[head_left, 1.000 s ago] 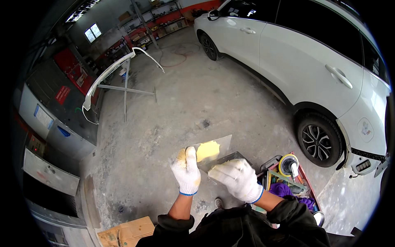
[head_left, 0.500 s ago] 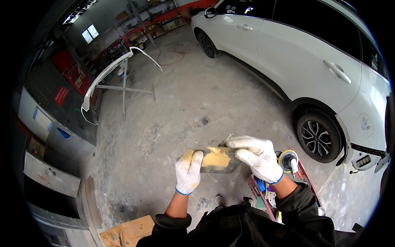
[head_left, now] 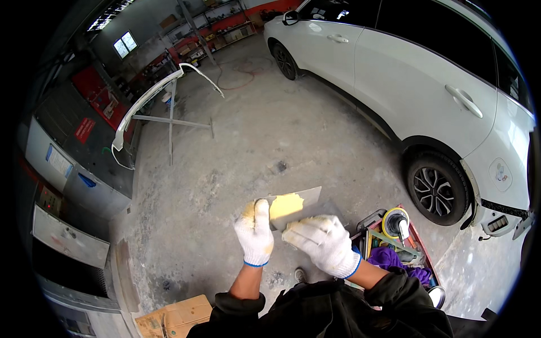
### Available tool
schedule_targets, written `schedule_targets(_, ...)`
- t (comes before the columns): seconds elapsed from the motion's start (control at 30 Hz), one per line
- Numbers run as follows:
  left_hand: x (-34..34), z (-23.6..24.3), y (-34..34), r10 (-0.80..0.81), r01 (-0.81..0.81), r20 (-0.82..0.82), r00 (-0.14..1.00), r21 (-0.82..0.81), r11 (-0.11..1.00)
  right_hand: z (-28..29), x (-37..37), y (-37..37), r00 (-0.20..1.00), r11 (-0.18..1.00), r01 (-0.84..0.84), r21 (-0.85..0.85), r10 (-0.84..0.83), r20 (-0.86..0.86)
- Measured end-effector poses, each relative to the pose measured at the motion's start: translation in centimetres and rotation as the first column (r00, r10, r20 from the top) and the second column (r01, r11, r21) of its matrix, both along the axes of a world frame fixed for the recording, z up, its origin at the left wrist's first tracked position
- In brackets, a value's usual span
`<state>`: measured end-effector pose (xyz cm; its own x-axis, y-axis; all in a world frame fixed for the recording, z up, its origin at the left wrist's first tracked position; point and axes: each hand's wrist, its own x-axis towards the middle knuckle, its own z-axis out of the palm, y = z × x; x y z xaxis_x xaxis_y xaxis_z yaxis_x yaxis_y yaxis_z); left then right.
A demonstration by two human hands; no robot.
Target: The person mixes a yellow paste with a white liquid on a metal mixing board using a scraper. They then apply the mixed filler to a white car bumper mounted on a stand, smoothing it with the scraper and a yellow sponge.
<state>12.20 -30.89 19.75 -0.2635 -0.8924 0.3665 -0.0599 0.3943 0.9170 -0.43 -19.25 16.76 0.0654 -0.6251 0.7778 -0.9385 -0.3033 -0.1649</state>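
The left hand [head_left: 255, 231] pinches the near end of a thin flat plate [head_left: 309, 196]. Its thumb lies along the top, and its other fingers are curled in, so this end looks well held. A patch of yellow putty [head_left: 285, 207] sits on the plate, just to the right of that thumb and up from the right fingers.

The fingers of the right hand [head_left: 324, 245] are pressed together and bent, with their tips pointing toward the left hand. They seem to pinch a grey blade [head_left: 328, 210], which shows as a blur just above the knuckles. The hand hides where they grip it.

To work the putty well, I think the left thumb should press firmly, so the plate does not tip when the blade pushes. The blade should lie low and nearly flat, and sweep in from the edges of the patch. Long, slow pulls should squeeze out air bubbles. Scraping both faces clean helps too, so no dry bits get mixed in. The patch lies very near the left thumb, so glove threads could get stuck in it. Pulling the putty toward the middle, away from that thumb, would be safer.
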Motion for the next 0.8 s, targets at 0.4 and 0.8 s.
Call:
schedule_targets(0.4,-0.6,-1.5,-0.2,0.036,-0.038,-0.029,0.999,-0.052,0.998,-0.4,-1.6,-0.6,0.998,0.996,0.039,-0.077,-0.035,0.061)
schedule_targets(0.8,-1.1,-1.4,0.3,0.113,-0.115,-0.058,0.992,-0.024,0.993,0.1,-0.5,-0.7,0.994,0.997,0.033,-0.063,-0.026,0.111)
